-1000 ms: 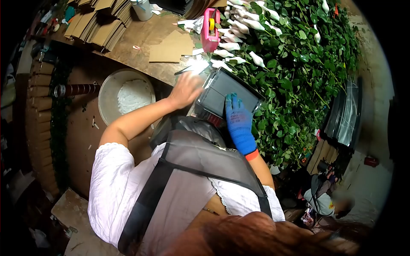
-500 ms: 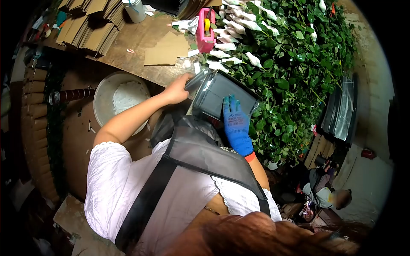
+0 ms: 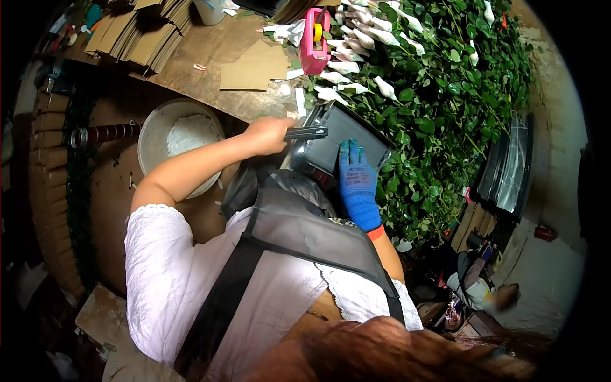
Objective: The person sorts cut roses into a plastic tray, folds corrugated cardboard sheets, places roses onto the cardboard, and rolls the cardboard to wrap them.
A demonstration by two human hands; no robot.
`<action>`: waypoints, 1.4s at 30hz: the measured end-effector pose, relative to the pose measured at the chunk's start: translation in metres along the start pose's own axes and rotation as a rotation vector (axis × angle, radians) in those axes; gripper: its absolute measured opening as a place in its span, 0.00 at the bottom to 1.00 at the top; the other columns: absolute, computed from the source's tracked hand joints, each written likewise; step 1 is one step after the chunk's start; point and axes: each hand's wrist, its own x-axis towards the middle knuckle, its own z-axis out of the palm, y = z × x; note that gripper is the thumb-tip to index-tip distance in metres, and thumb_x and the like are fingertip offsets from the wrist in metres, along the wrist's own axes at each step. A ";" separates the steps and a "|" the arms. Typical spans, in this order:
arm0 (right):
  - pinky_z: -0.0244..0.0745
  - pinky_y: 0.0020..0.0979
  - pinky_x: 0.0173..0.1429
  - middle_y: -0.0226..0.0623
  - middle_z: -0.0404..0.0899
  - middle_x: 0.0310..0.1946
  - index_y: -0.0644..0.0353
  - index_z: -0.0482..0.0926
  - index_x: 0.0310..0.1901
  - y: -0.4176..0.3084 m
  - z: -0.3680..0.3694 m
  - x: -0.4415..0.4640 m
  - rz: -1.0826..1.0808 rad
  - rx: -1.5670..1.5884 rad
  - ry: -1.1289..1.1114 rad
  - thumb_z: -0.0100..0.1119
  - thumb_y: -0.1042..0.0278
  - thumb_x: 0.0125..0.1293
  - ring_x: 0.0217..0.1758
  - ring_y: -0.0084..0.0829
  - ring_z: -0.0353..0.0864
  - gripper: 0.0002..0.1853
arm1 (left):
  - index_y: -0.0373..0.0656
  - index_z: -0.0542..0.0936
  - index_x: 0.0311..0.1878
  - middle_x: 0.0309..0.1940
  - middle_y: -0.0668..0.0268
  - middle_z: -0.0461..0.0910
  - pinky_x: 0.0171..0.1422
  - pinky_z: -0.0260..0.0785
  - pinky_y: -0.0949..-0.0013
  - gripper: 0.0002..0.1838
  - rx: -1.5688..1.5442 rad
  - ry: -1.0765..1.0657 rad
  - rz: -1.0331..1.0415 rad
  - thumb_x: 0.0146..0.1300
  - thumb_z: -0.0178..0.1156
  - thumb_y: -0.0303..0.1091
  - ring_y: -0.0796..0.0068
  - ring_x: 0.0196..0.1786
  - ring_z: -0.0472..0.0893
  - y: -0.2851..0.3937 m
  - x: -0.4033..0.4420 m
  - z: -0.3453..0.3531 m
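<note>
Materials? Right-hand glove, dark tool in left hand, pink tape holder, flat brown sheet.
Glove: matte knit fabric; wrist looks ribbed. Dark tool: probably metal, maybe part plastic; glints along it. Pink tape holder: likely smooth plastic; even, bright colour. Flat brown sheet: matte, probably cardboard; plain tan, no shine.

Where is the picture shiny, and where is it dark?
Head view: pale glare streaks the dark stack at right; same view: black corners, a brightly lit left hand, and a floor dimmer than the table.
</note>
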 end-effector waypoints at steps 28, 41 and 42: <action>0.80 0.31 0.53 0.44 0.62 0.72 0.60 0.60 0.72 -0.004 0.000 -0.003 0.027 -0.056 0.118 0.54 0.74 0.64 0.67 0.37 0.72 0.33 | 0.44 0.76 0.34 0.31 0.66 0.72 0.50 0.64 0.65 0.07 0.869 0.381 0.801 0.57 0.54 0.36 0.67 0.39 0.74 -0.010 -0.021 -0.011; 0.75 0.34 0.63 0.43 0.58 0.75 0.60 0.59 0.73 -0.011 -0.009 0.000 0.094 0.014 -0.007 0.50 0.76 0.63 0.71 0.42 0.66 0.34 | 0.47 0.73 0.31 0.28 0.65 0.76 0.46 0.73 0.58 0.04 0.711 0.041 0.804 0.56 0.55 0.35 0.65 0.34 0.79 -0.021 0.033 -0.033; 0.74 0.35 0.64 0.43 0.57 0.75 0.60 0.59 0.73 -0.010 -0.007 0.000 0.091 0.002 0.005 0.50 0.75 0.64 0.71 0.41 0.65 0.34 | 0.48 0.73 0.32 0.29 0.65 0.76 0.51 0.72 0.58 0.03 0.698 0.143 0.958 0.56 0.55 0.34 0.66 0.37 0.79 -0.031 0.041 -0.035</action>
